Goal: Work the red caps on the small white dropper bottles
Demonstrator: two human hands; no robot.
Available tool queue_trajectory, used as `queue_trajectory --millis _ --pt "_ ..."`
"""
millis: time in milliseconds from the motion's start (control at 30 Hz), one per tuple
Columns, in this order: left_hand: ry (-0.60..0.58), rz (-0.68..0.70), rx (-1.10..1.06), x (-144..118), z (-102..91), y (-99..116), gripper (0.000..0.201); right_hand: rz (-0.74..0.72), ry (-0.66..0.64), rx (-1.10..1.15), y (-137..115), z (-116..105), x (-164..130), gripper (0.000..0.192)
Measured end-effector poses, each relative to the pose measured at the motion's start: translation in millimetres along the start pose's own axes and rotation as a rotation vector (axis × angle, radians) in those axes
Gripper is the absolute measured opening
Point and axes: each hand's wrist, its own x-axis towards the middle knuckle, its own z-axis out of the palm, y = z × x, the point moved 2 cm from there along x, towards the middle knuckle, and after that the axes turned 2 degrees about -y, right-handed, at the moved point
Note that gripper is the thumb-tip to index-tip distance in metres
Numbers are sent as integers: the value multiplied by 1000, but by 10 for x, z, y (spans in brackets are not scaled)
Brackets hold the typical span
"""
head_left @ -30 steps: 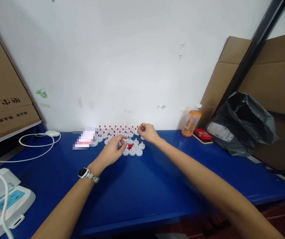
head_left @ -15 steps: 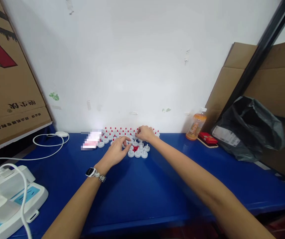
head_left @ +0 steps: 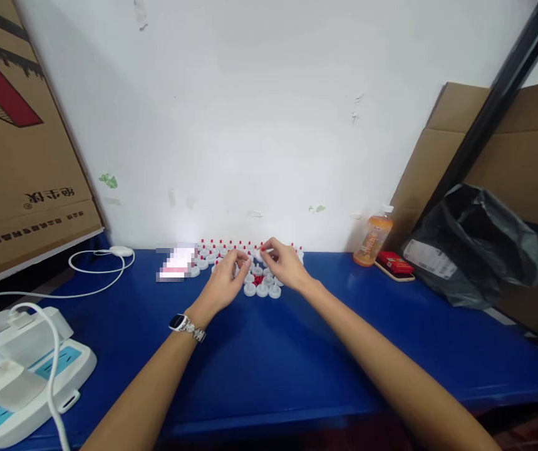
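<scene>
White caps [head_left: 262, 290], one being handled.
My right hand [head_left: 286, 264] pinches one; whether my left hand [head_left: 225, 281] grips, I can't tell; next move calls for steadiness.

The caps [head_left: 262, 290] look like smooth plastic, the tabletop [head_left: 269, 363] glossy, the carton [head_left: 47, 166] matt cardboard.

Workshop-like space, blue table [head_left: 269, 363], cardboard box [head_left: 38, 147], white caps [head_left: 262, 290]

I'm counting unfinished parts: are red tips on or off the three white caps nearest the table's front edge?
Off: those white caps show no red on top; separate red tips lie heaped just behind.
</scene>
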Motion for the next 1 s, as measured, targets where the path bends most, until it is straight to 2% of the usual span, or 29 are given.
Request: queue_trajectory --millis 167,367,433,533,633,667,733,833,900,1000 --pt "-66 107 37 -44 142 186 24 -103 65 45 -172 -38 -353 14" --pt "-77 224 259 -91 169 330 25 -144 81 23 -340 -73 -458 15" --pt "-68 252 274 -76 161 349 25 -164 93 16 -337 -61 -458 14" --pt "43 171 135 -12 112 319 30 -171 133 -14 -211 -73 -419 14" --pt "244 -12 13 52 22 208 36 -61 259 -53 20 -166 -368 12" --pt "244 -16 37 68 9 171 37 -11 310 -48 93 -204 -359 11" --pt "146 36 134 92 31 101 33 69 368 -14 195 -251 -356 12" --pt "-29 92 286 101 149 7 27 107 345 23 235 -227 -364 13" --pt "-95 83 348 102 236 -30 27 97 323 30 232 -181 -361 14" --pt "-133 85 379 97 306 -30 29 124 366 0 277 -145 -310 15"
